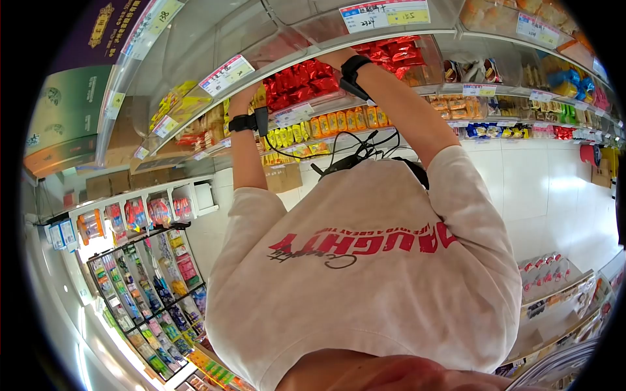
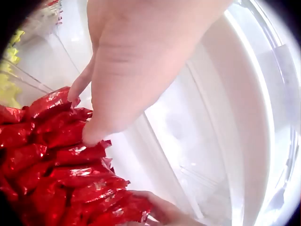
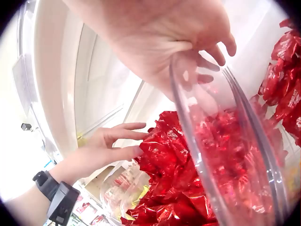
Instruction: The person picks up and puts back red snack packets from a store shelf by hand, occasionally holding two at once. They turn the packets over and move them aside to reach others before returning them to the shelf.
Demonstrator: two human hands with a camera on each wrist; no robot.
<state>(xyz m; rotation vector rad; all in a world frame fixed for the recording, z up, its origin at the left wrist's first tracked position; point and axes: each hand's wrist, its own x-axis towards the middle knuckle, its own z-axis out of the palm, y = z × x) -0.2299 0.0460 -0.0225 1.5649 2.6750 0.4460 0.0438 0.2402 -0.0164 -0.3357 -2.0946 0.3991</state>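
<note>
Red shiny wrapped packets [image 1: 300, 81] lie heaped in a clear shelf bin. My left hand [image 2: 131, 61] reaches down to the heap, its thumb and a finger touching packets at the edge. In the right wrist view the fingers of the left hand [image 3: 115, 141] are extended against the packets' side. My right hand [image 3: 188, 33] is over the clear plastic divider [image 3: 197, 155], several fingers loosely bent beside it and partly seen through it. At the bottom of the left wrist view, fingers of the right hand [image 2: 162, 209] lie against the packets' edge.
A shelf edge with price tags [image 1: 385, 14] passes above my forearms. More red packets [image 3: 287, 80] lie beyond the divider. Yellow packets [image 1: 287, 135] and orange packets [image 1: 345, 120] fill the lower shelf. A hanging-goods rack [image 1: 150, 287] stands behind.
</note>
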